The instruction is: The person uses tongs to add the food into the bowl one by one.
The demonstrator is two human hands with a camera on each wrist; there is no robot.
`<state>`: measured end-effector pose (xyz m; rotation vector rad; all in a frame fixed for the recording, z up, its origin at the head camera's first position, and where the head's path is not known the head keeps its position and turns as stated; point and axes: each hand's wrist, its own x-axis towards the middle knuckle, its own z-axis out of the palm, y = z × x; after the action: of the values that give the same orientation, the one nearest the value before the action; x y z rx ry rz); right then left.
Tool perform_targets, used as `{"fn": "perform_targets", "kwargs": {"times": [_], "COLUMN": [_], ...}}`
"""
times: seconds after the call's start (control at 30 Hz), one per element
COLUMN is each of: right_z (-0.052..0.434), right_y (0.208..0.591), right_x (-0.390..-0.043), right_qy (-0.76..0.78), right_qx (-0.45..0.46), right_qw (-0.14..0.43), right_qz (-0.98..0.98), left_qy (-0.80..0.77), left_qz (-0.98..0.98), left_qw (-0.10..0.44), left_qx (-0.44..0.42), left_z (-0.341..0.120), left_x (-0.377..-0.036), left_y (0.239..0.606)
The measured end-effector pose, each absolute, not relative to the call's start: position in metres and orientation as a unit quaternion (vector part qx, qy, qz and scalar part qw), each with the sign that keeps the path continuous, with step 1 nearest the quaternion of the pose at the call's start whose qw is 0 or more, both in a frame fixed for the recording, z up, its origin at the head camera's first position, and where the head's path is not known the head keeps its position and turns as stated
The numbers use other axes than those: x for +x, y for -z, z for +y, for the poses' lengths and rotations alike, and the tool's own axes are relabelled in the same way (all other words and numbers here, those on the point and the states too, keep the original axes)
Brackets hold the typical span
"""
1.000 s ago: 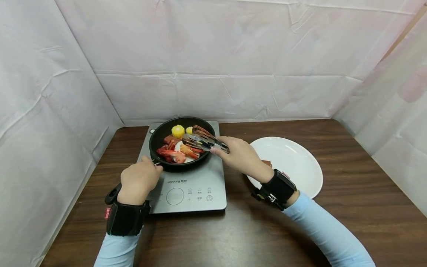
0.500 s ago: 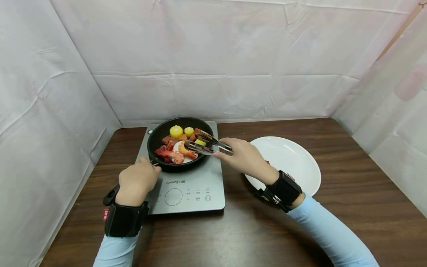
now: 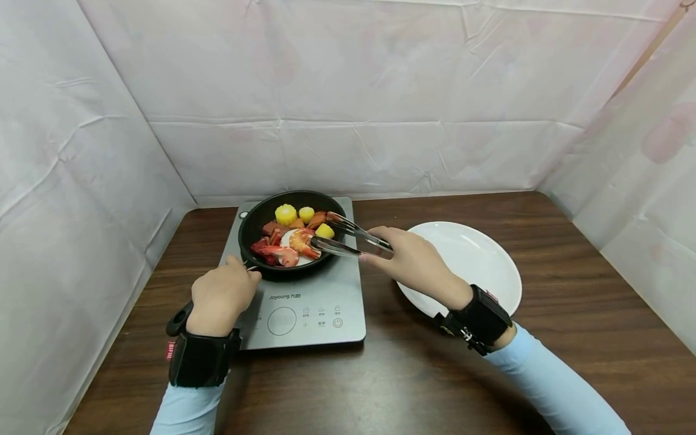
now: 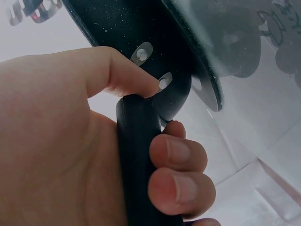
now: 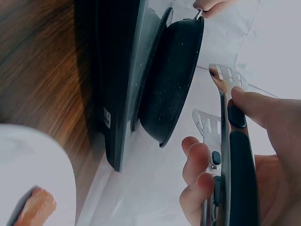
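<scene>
A black frying pan [image 3: 255,226] sits on a grey induction cooker [image 3: 304,302]. It holds corn pieces [image 3: 285,213], shrimp [image 3: 288,255] and reddish meat pieces. My left hand [image 3: 223,293] grips the pan handle [image 4: 136,155], fingers and thumb wrapped round it. My right hand [image 3: 405,257] holds metal tongs [image 3: 348,238] with black grips [image 5: 240,160]. The tong tips stand apart at the pan's right rim beside a yellow piece [image 3: 325,231], with nothing seen between them. The pan's underside [image 5: 174,80] shows in the right wrist view.
A white plate [image 3: 478,254] lies right of the cooker on the dark wooden table [image 3: 571,314]; a sausage piece [image 5: 35,207] rests on it. White sheeting walls [image 3: 353,90] close in the left, back and right sides.
My right hand has drawn the tongs back to the right, from over the middle of the pan to its right rim. The left hand stays on the handle.
</scene>
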<state>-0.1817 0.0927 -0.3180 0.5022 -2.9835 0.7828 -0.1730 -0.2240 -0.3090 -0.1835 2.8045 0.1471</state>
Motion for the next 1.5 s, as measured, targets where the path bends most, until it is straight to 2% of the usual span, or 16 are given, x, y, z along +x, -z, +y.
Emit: {"fn": "perform_targets", "kwargs": {"times": [0.3, 0.6, 1.0, 1.5], "right_z": [0.117, 0.162, 0.215, 0.243], "right_y": [0.319, 0.330, 0.345, 0.358], "right_x": [-0.168, -0.162, -0.147, -0.138], "right_qy": [-0.229, -0.211, -0.174, -0.141], "right_qx": [0.149, 0.122, 0.090, 0.083], "right_qw": [0.000, 0.013, -0.012, -0.033], "right_qz": [-0.962, -0.970, -0.981, -0.986], "left_qy": [-0.053, -0.053, -0.053, -0.051], "left_qz": [0.984, 0.984, 0.984, 0.984], "left_qw": [0.161, 0.157, 0.161, 0.159], "left_qx": [-0.063, -0.061, -0.062, -0.062], "left_z": [-0.225, -0.225, -0.225, -0.225], "left_x": [-0.173, -0.173, -0.173, -0.173], "left_y": [0.310, 0.310, 0.310, 0.310]}}
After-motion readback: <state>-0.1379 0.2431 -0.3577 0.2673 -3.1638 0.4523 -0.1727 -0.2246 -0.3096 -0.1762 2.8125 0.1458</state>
